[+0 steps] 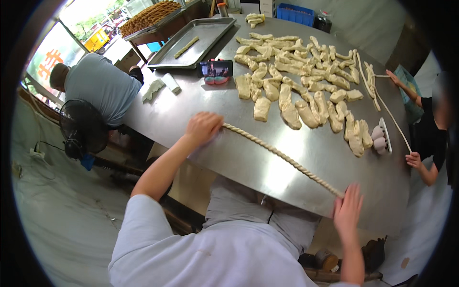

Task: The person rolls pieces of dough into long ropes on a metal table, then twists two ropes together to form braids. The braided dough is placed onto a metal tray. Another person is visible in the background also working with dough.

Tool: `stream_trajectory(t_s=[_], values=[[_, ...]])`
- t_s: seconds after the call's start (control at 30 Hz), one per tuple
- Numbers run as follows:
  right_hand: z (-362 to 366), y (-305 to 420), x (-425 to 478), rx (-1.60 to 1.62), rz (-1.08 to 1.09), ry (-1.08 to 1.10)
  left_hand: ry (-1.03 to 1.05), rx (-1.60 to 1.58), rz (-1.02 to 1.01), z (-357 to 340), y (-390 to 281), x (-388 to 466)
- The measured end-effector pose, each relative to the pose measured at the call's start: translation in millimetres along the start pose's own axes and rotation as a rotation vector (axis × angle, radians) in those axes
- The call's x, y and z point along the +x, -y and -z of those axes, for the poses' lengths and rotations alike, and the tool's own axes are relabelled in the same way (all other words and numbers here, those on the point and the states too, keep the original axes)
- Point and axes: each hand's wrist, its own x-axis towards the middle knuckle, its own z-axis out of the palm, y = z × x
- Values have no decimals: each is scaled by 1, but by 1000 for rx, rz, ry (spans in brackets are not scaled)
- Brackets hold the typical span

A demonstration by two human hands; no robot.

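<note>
A long twisted rope of dough (283, 156) stretches slantwise over the near part of the steel table (247, 150). My left hand (204, 126) is curled over its upper left end, though the fingertips are hard to see. At its lower right end, by the table's near edge, my right hand (348, 208) lies on the dough with fingers extended and close together; whether it grips the end cannot be told. Beyond the rope, many pieces of pale dough (288, 107) are spread in a loose heap.
A metal tray (218, 25) with one short twist (186, 47) stands at the back left, near a propped phone (215, 69) and white cloths (161, 86). A second phone on a stand (382, 136) is at the right. One person works a thin dough strand (394, 123); another leans at the left.
</note>
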Motion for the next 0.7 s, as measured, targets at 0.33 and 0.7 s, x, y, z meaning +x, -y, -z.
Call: stream_trajectory(t_s=[0.33, 0.7], values=[[6, -14, 70, 467, 437, -174, 60, 111, 159, 17, -76, -86], [91, 38, 65, 473, 547, 203, 229, -101, 306, 3, -61, 4]])
